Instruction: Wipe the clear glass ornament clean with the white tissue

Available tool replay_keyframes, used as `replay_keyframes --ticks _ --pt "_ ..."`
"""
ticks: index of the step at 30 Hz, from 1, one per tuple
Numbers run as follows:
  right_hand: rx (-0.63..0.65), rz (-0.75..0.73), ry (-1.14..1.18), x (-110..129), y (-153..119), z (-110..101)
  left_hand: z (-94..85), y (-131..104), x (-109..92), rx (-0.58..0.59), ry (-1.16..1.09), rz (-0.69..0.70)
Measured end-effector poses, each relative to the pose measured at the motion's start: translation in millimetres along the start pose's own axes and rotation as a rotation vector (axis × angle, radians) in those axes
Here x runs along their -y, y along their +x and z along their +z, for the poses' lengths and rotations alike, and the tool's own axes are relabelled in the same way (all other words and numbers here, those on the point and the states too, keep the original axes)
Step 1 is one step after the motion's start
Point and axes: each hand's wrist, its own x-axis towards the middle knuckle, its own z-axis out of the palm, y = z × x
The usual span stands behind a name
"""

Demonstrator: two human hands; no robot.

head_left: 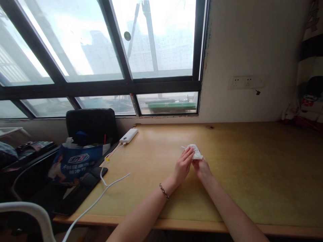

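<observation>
Over the middle of the wooden table, my two hands meet at a crumpled white tissue point(197, 154). The fingers of my left hand point(183, 165) lie together and press on the tissue from the left; a braided bracelet circles that wrist. My right hand point(202, 168) grips the tissue's lower right side with bent fingers, partly hidden by the tissue. A small dark bit shows at the tissue's right edge, too small to name. A thin white tip pokes out to the left of it.
A white power bank point(129, 135) with a white cable point(103, 174) lies along the left edge of the wooden table point(252, 174). Beyond that edge, a black chair point(91, 124) holds a blue printed bag point(75, 163). Windows and a wall socket point(247, 82) stand behind.
</observation>
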Motion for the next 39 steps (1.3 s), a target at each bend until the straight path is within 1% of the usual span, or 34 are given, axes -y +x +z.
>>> replay_keyframes --ticks 2,5,7,9,11,13,17,20,22,25,27,29,31,32,37,39 --pt "-0.018 -0.073 -0.152 -4.5 -2.5 -0.9 -2.6 1.6 -3.1 0.019 0.013 0.002" --pt "-0.018 -0.156 -0.366 -8.7 -8.1 -0.6 -7.4 4.8 -7.8 -0.04 -0.071 -0.077" --pt "-0.01 -0.163 -0.457 -10.8 -11.4 -0.5 -10.6 7.1 -6.3 -0.087 -0.176 -0.186" --pt "-0.03 -0.142 -0.482 -12.8 -13.2 -1.2 -13.7 9.6 0.2 -0.116 -0.293 -0.344" --pt "-0.069 -0.111 -0.454 -14.0 -13.2 -2.2 -16.6 12.2 9.7 -0.137 -0.429 -0.515" --pt "-0.089 -0.084 -0.393 -13.5 -11.9 -2.7 -18.9 14.6 18.8 -0.167 -0.599 -0.643" --pt "-0.047 0.001 -0.181 -5.8 -6.8 -1.2 -19.2 16.6 28.4 -0.25 -0.928 -0.802" --pt "-0.01 0.119 -0.021 2.9 -2.9 0.1 -14.3 13.7 31.2 -0.261 -1.03 -0.86" --pt "0.005 0.18 0.043 7.7 -0.9 -0.2 -9.7 10.1 33.3 -0.233 -1.047 -0.877" --pt "0.021 0.198 0.093 11.7 1.7 -3.1 -3.9 4.7 36.5 -0.207 -1.035 -0.908" --pt "0.02 0.196 0.11 12.5 3.4 -6.0 -2.0 2.6 37.5 -0.24 -1.01 -0.923" --pt "0.016 0.198 0.115 12.2 5.1 -8.8 -1.8 2.2 37.0 -0.3 -0.959 -0.9" --pt "0.016 0.202 0.11 11.3 6.7 -11.2 -2.7 3.0 34.3 -0.342 -0.857 -0.833" --pt "0.018 0.205 0.106 10.6 7.4 -12.1 -3.3 3.5 32.1 -0.345 -0.794 -0.785" --pt "0.012 0.205 0.094 8.8 9.2 -15.0 -6.1 3.7 15.6 -0.309 -0.478 -0.485" --pt "-0.005 0.195 0.098 10.0 8.9 -15.1 -7.6 2.7 9.4 -0.28 -0.368 -0.386"
